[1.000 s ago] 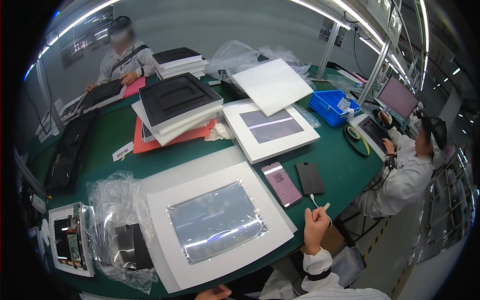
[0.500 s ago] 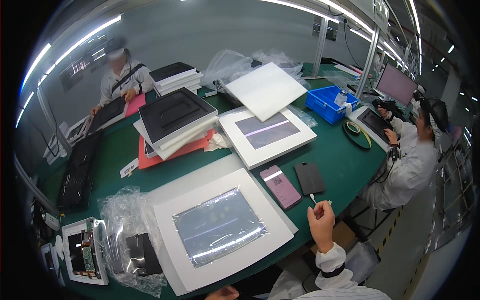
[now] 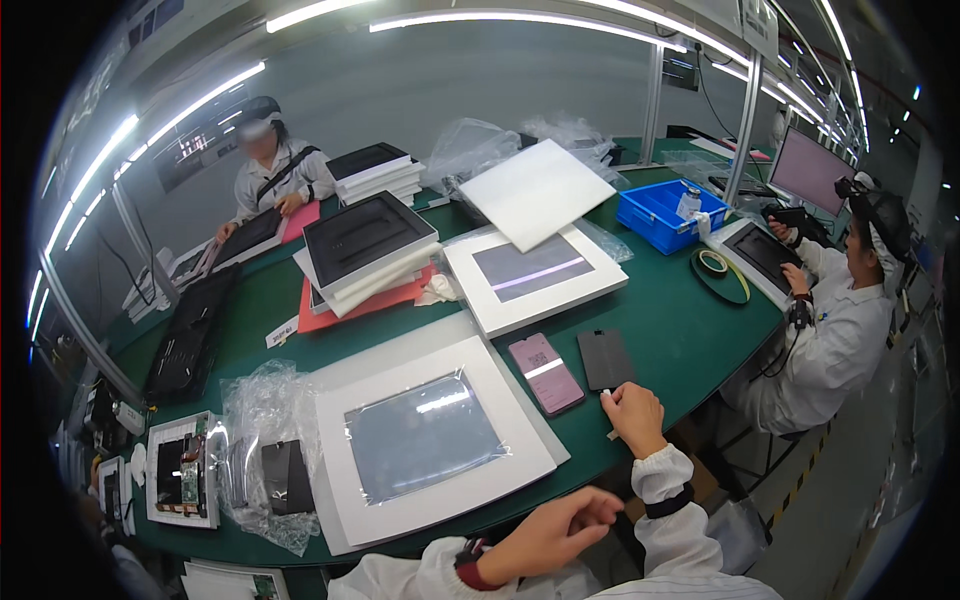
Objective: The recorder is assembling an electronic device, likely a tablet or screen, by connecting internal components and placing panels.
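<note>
My right hand (image 3: 637,416) is pinched around a small white cable plug (image 3: 606,397) at the near edge of a flat dark grey box (image 3: 606,360). Whether the plug sits in the box cannot be told. My left hand (image 3: 556,532) hangs by the table's front edge, slightly blurred, thumb and fingers apart and nothing in them. Left of the box lies a phone (image 3: 546,373) with a lit pinkish screen. A white-framed panel (image 3: 427,425) under clear film lies flat on a white foam sheet (image 3: 545,440), left of the phone.
Behind the phone lies another white-framed panel (image 3: 535,305), partly under a foam sheet (image 3: 540,192). Stacked black-lined trays (image 3: 368,238), a blue bin (image 3: 668,222) and tape rolls (image 3: 713,263) stand farther back. Crumpled plastic (image 3: 262,400) lies left. Two co-workers sit at the table.
My left hand has risen from the lower edge and moved right, toward my right hand. My right hand has shifted slightly up and left, closer to the grey box. The view has tilted.
</note>
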The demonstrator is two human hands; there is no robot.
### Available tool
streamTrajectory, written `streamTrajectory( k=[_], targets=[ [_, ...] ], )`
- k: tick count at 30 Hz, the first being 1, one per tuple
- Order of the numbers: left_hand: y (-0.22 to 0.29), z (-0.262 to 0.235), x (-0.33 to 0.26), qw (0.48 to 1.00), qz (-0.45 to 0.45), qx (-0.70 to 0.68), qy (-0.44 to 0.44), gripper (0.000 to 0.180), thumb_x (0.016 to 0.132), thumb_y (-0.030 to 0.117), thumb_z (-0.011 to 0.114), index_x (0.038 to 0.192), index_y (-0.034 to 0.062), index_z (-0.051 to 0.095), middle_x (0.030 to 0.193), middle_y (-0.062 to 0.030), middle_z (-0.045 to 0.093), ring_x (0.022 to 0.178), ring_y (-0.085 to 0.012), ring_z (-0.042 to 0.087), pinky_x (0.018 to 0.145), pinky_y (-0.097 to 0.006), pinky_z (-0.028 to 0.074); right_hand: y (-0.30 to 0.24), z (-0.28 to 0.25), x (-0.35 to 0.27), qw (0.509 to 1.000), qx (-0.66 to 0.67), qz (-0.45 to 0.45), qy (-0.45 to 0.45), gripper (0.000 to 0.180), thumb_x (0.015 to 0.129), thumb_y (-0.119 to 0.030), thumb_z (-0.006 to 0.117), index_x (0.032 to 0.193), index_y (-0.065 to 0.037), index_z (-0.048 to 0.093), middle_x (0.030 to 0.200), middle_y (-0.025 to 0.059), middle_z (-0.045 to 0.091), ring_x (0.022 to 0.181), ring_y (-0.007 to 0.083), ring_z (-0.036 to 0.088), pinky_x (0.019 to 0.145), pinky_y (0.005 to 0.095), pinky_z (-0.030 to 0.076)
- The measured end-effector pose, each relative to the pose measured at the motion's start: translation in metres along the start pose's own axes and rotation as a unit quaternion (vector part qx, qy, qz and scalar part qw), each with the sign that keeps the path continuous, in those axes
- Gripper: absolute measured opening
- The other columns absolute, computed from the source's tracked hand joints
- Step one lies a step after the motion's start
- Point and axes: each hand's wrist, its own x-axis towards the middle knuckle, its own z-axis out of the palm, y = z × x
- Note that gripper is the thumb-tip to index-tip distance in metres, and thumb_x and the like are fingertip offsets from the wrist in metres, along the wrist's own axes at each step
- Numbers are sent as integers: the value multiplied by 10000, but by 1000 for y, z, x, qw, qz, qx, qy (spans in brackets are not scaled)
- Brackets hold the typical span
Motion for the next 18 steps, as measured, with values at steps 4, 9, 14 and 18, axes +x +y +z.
streamTrajectory(
  k=[4, 9, 14, 18],
  targets=[
    [-14, -5, 95, 970, 97, 21, 222, 527, 820, 80, 610, 1298, -14, 408, 1249, -168, 503, 1160, -247, 502, 952, -343, 421, 7, 5, 5, 999, 22, 19, -29, 305, 787, -349, 632, 700, -58, 660, 667, 123, 648, 683, 341, 635, 631, 431, 480],
    [-28, -33, 175, 895, 26, -34, 443, 601, 757, 26, 544, 1302, -124, 342, 1258, -258, 471, 1199, -338, 462, 997, -334, 370, 13, 7, 7, 992, 112, 8, -61, 320, 785, -380, 627, 779, -66, 688, 688, 92, 654, 684, 298, 642, 632, 386, 479],
    [-55, -48, 227, 848, -11, -26, 529, 331, 715, 92, 555, 920, -164, 514, 858, -305, 578, 856, -355, 616, 686, -426, 465, 45, 31, 20, 967, 240, -3, -87, 301, 786, -334, 662, 811, -34, 675, 667, 61, 641, 625, 164, 614, 586, 300, 451],
    [-67, -65, 242, 856, -11, -39, 516, 327, 766, 172, 625, 830, -148, 611, 743, -276, 628, 715, -368, 646, 605, -417, 471, 38, 27, 16, 893, 427, -18, -138, 221, 886, -171, 629, 726, -24, 592, 592, -55, 502, 532, 22, 424, 477, 200, 302]
  ],
)
